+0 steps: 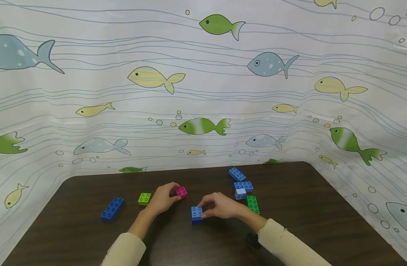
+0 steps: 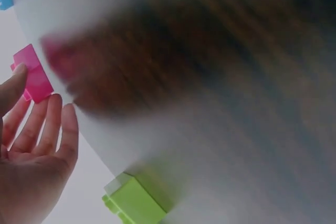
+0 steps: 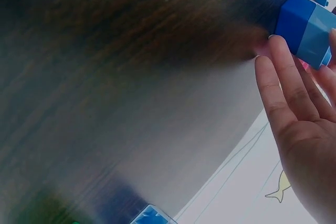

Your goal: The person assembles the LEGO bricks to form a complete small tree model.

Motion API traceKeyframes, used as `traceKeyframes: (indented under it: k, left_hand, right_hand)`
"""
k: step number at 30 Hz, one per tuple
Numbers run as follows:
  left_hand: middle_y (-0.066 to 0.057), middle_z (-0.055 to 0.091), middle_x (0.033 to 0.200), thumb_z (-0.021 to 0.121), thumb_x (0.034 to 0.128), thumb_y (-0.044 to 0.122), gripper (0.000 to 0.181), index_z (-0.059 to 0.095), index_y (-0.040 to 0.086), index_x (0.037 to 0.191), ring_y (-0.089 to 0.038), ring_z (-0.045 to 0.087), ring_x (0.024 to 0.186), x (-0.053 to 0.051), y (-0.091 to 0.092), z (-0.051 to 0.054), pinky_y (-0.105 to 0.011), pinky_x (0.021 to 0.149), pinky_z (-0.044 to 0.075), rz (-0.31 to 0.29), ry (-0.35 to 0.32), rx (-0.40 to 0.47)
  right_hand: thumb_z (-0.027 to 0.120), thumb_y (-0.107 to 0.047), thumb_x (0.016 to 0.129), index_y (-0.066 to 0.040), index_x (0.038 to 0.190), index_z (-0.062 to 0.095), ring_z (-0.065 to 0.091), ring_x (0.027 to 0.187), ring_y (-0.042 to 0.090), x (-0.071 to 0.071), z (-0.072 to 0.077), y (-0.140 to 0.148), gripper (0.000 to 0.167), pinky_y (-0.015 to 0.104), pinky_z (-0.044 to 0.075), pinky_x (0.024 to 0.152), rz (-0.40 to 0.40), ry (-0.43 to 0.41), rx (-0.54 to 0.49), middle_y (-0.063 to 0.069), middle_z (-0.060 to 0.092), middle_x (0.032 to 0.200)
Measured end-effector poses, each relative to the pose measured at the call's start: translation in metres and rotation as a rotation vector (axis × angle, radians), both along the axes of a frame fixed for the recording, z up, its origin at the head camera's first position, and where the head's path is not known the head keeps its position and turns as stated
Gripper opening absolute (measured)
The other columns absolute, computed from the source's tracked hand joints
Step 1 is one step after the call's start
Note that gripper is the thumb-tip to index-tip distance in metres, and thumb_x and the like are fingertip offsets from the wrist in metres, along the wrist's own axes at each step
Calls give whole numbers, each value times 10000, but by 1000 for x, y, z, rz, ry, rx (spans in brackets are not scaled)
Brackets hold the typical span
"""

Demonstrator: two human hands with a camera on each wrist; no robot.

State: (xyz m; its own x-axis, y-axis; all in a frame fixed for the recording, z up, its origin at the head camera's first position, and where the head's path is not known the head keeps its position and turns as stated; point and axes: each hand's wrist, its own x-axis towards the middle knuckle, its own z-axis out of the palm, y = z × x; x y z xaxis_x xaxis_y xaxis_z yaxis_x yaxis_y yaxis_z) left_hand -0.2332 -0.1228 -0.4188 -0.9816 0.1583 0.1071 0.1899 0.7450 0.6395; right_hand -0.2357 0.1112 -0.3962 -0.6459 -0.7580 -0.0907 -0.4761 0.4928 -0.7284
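My left hand [image 1: 161,198] pinches a small pink toy brick [image 1: 181,192] between thumb and fingers at the middle of the table. In the left wrist view the thumb lies against the pink brick [image 2: 37,80]. Just right of it and nearer the front, my right hand [image 1: 221,207] holds a stack of two blue bricks [image 1: 197,213] by its right side. The right wrist view shows a lighter blue brick [image 3: 320,35] joined onto a darker blue brick [image 3: 295,19]. The pink brick and the blue stack are apart.
Left of my left hand lie a lime green brick [image 1: 144,198] and a long dark blue brick [image 1: 112,209]. Beyond my right hand are two long blue bricks, one farther back [image 1: 237,174], a small light blue brick [image 1: 240,194] and a green brick [image 1: 252,204]. A fish-print curtain [image 1: 203,92] borders the table.
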Motion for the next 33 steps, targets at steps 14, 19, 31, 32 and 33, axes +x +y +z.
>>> traceKeyframes:
  k: [14, 19, 31, 32, 33]
  left_hand:
    - [-82, 637, 1016, 686, 800, 54, 285, 602, 45, 1072, -282, 598, 964, 30, 1, 30, -450, 837, 463, -125, -4, 138]
    - [-109, 636, 989, 666, 816, 45, 245, 591, 18, 1048, -308, 601, 937, 39, 8, 35, -460, 806, 475, -266, 25, 163]
    - [-106, 626, 1005, 647, 837, 52, 219, 578, 5, 1039, -278, 601, 941, 46, 20, 32, -464, 810, 466, -371, 38, 168]
    - [-102, 626, 1002, 647, 837, 54, 217, 578, 6, 1038, -274, 601, 939, 46, 20, 31, -461, 807, 467, -371, 44, 166]
    - [-99, 625, 999, 648, 836, 52, 215, 579, 7, 1035, -269, 601, 937, 46, 20, 31, -457, 806, 467, -372, 50, 165]
  right_hand:
    - [679, -144, 828, -88, 1021, 644, 579, 820, 32, 0, 1, -1, 204, 194, 466, 757, 3, 23, 6, -35, 638, 958]
    - [678, -131, 828, -81, 1019, 639, 590, 838, 43, 0, 1, -1, 201, 194, 468, 759, 12, 24, -12, -20, 641, 971]
    - [672, -131, 833, -78, 1043, 611, 606, 894, 62, 1, 0, 2, 224, 206, 475, 783, 33, 5, -47, 1, 637, 1014]
    - [672, -130, 833, -73, 1048, 607, 609, 881, 62, 1, -1, 2, 232, 207, 477, 776, 32, -2, -47, 9, 637, 1014]
    - [673, -129, 832, -71, 1052, 603, 611, 865, 62, 0, -1, 2, 238, 207, 480, 768, 28, -16, -47, 14, 638, 1011]
